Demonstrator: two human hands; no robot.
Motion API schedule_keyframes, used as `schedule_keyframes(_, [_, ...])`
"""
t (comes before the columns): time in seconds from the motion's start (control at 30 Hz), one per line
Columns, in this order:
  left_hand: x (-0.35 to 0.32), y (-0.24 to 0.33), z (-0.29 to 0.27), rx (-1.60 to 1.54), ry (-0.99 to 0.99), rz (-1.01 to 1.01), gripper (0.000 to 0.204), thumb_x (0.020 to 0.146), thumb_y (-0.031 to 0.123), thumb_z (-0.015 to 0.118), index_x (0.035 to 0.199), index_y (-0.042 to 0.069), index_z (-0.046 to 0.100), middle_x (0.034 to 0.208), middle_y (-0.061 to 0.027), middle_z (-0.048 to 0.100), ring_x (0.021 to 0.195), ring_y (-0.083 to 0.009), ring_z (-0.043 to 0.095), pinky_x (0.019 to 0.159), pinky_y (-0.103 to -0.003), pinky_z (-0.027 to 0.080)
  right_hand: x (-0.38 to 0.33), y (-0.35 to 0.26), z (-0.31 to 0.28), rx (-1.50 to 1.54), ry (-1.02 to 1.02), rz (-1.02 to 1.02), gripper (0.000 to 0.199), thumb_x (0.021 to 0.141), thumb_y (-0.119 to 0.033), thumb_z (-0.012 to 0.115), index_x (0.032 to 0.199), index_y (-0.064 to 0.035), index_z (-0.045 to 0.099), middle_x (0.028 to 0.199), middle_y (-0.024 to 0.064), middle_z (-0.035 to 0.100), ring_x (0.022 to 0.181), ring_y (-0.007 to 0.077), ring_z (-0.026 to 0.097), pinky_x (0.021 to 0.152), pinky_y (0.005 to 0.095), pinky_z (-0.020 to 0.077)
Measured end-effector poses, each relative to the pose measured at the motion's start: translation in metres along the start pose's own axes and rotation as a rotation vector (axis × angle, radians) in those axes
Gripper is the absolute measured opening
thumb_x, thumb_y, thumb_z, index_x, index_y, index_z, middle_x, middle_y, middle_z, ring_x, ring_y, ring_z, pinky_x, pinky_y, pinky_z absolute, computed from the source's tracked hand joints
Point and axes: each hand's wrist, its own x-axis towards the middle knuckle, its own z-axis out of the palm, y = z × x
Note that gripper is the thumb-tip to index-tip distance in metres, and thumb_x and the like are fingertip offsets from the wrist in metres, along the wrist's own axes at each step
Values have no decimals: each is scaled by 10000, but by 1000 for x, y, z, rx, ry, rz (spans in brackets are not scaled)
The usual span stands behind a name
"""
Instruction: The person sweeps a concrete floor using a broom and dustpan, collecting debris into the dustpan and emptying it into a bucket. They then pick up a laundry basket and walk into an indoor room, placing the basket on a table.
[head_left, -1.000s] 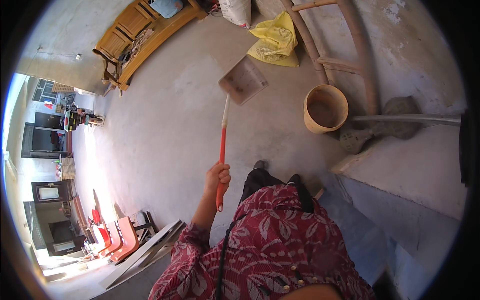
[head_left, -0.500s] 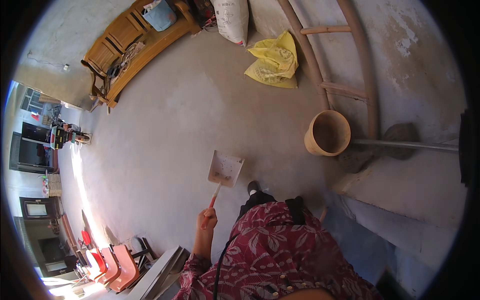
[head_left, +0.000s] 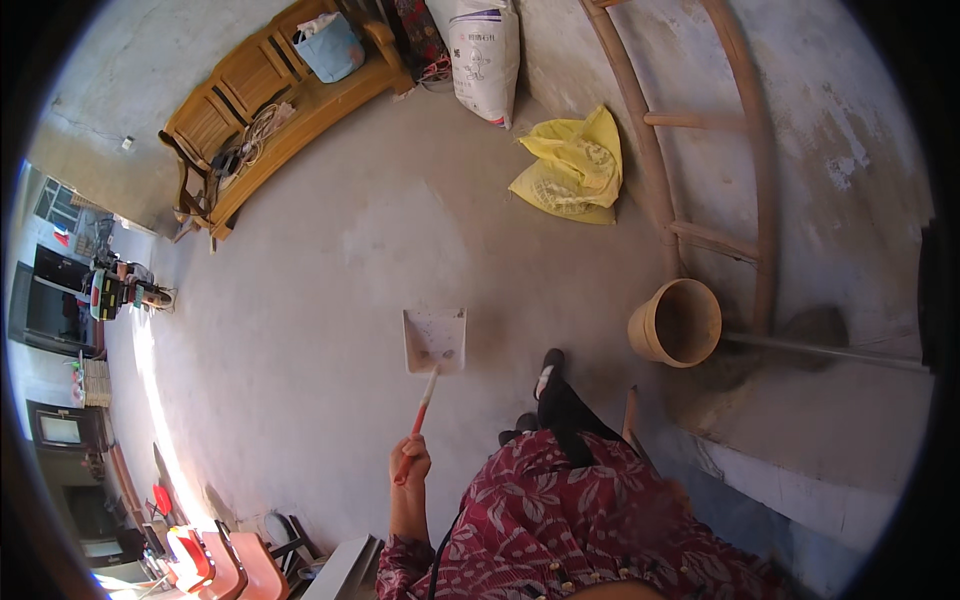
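Observation:
My left hand (head_left: 410,460) is wrapped round the red and white handle of a long-handled dustpan (head_left: 435,328). The pan is white and square, held out in front of me over the grey floor, with specks of dirt and small bits of debris in it. My right hand is out of view. Beside my right leg a short length of brown stick (head_left: 630,412) shows; my clothes hide the rest, and I cannot tell what it belongs to.
A tan bucket (head_left: 684,324) stands ahead to the right, by a wooden ladder (head_left: 655,150) leaning on the wall. Farther off lie a yellow sack (head_left: 575,170), a white sack (head_left: 484,65) and a wooden bench (head_left: 300,110). Chairs (head_left: 262,565) are at lower left.
I have stepped forward, one black shoe now ahead of the other. The dustpan has swung slightly left, still in my left hand. The bucket and sacks appear lower in view.

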Motion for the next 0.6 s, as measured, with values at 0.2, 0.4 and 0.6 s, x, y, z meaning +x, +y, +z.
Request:
schedule_keyframes(0.2, [57, 30, 64, -166, 49, 46, 58, 803, 17, 369, 812, -35, 393, 653, -55, 429, 425, -103, 423, 381, -193, 421, 72, -73, -28, -132, -4, -169, 210, 799, -164, 470, 727, 6, 570, 702, 108, 581, 621, 227, 544, 579, 342, 411])
schedule_keyframes(0.4, [91, 68, 118, -273, 114, 112, 78, 793, 26, 401, 810, -49, 395, 670, -78, 447, 387, -95, 438, 334, -181, 417, 177, -169, -78, -280, -48, -412, 174, 753, -159, 491, 717, 5, 540, 683, 103, 585, 587, 226, 536, 559, 332, 405])
schedule_keyframes(0.6, [124, 83, 140, -298, 87, 191, 76, 790, 45, 404, 802, -30, 409, 623, -42, 450, 406, -92, 449, 360, -187, 422, 192, -345, -144, 662, -366, 218, 141, 754, -87, 438, 626, -50, 391, 536, 54, 401, 426, 156, 356, 421, 321, 308])
